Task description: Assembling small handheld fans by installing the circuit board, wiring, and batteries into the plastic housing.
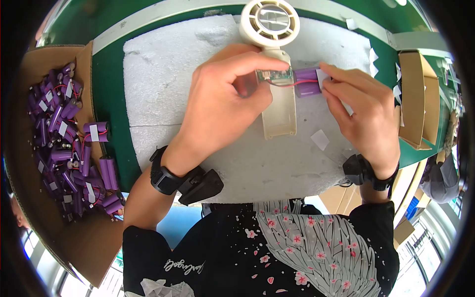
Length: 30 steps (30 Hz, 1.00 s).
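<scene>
While the cream handheld fan shell [278, 106] lies open on the white foam pad [163, 89], head pointing away from me, a small green circuit board [273, 75] sits across its handle. Red and dark wires [289, 84] run from the board to a purple battery pack [308, 82] just right of the handle.

My left hand [222, 99]: fingers curled together over the board, fingertips pinching its upper edge, thumb tucked under. My right hand [363, 111]: thumb and forefinger closed on the battery pack's right end, where a white label shows. Black bands on both wrists.

Small white paper slips [320, 139] lie on the foam by my right hand, more toward the far right edge. Foam pad rests on a green table [111, 114].

Left: open cardboard box [79, 242] heaped with more purple battery packs [69, 148], wired and labelled. Right: smaller cardboard box [418, 99] on its side; contents not visible.
</scene>
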{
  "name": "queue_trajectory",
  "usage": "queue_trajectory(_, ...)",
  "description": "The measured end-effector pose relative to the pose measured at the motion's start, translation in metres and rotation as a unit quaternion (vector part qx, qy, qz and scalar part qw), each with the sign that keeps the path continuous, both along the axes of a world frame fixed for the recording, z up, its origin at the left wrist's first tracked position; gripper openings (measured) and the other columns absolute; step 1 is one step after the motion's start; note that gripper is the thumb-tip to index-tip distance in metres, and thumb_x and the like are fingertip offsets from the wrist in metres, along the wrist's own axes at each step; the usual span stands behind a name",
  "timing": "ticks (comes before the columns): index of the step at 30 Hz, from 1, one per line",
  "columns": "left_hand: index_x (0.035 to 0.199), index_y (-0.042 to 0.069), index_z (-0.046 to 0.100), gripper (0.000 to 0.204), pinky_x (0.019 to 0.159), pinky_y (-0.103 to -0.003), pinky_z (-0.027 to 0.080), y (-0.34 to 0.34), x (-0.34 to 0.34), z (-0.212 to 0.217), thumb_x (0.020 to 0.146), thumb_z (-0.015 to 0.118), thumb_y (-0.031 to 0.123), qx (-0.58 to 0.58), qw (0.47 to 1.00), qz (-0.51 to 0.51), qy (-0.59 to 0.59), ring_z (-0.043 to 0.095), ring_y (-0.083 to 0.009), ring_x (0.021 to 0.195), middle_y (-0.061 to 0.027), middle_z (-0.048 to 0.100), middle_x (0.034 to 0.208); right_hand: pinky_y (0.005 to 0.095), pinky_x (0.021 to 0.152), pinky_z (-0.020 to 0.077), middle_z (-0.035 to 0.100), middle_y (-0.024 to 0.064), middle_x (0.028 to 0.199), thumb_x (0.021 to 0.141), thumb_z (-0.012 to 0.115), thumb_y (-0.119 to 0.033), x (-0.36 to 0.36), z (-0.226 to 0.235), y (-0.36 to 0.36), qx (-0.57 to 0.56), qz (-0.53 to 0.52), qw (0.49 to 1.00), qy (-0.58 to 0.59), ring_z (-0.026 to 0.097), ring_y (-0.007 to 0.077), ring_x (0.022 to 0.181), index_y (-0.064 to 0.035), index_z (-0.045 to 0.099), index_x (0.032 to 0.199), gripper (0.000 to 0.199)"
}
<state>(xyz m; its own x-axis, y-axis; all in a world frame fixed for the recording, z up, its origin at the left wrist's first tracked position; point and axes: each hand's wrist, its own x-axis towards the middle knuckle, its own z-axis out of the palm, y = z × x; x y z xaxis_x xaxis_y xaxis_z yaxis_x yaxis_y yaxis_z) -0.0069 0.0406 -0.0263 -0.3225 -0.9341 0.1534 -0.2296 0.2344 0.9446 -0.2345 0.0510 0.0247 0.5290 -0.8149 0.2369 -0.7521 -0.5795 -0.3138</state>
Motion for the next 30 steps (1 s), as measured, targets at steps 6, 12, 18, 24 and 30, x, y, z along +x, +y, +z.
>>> queue_trajectory(6,0.104,0.007,0.070,0.036,0.063,-0.020,0.043,0.004,-0.002,0.003,0.075,0.060,-0.009,0.005,1.000,0.013,0.004,0.055,-0.0067,0.075,-0.0035,0.063,0.103,0.0339,0.067,0.0539,0.069,0.0156,0.101,0.070,0.070,0.008,0.009,0.000,0.007,-0.011,-0.024,1.000,0.005,0.066,0.0278,0.077,0.0058,0.063,0.081,0.013)
queue_trajectory(12,0.103,0.007,0.070,0.035,0.062,-0.021,0.044,0.005,-0.002,0.003,0.074,0.060,-0.009,-0.005,1.000,0.009,0.012,0.055,-0.0084,0.073,-0.0036,0.063,0.100,0.0344,0.063,0.0539,0.069,0.0156,0.100,0.066,0.068,0.008,0.015,-0.006,0.009,-0.036,-0.035,0.999,0.004,0.065,0.0273,0.075,0.0043,0.061,0.076,0.013)
queue_trajectory(18,0.097,0.007,0.070,0.030,0.061,-0.028,0.047,0.004,-0.005,0.003,0.072,0.060,-0.006,-0.015,0.999,0.026,0.035,0.058,-0.0164,0.065,-0.0074,0.062,0.087,0.0344,0.061,0.0538,0.069,0.0151,0.098,0.064,0.067,0.008,0.012,-0.006,0.007,-0.037,-0.028,0.999,-0.010,0.065,0.0271,0.074,0.0025,0.059,0.074,0.014)
queue_trajectory(24,0.099,0.008,0.070,0.032,0.060,-0.025,0.046,0.004,0.000,0.002,0.072,0.061,-0.007,-0.002,1.000,0.024,0.006,0.055,-0.0139,0.065,-0.0063,0.062,0.089,0.0317,0.063,0.0549,0.070,0.0145,0.097,0.066,0.067,0.008,0.006,-0.010,0.003,-0.021,-0.048,0.998,-0.026,0.066,0.0253,0.073,0.0029,0.059,0.074,0.012)
queue_trajectory(30,0.101,0.007,0.070,0.033,0.060,-0.024,0.046,0.004,-0.003,0.004,0.073,0.062,-0.008,0.002,1.000,0.023,0.021,0.056,-0.0133,0.067,-0.0066,0.063,0.093,0.0271,0.065,0.0555,0.070,0.0130,0.095,0.071,0.066,0.008,-0.009,-0.001,-0.010,0.155,-0.069,0.973,-0.157,0.068,0.0182,0.075,0.0036,0.060,0.075,0.008)
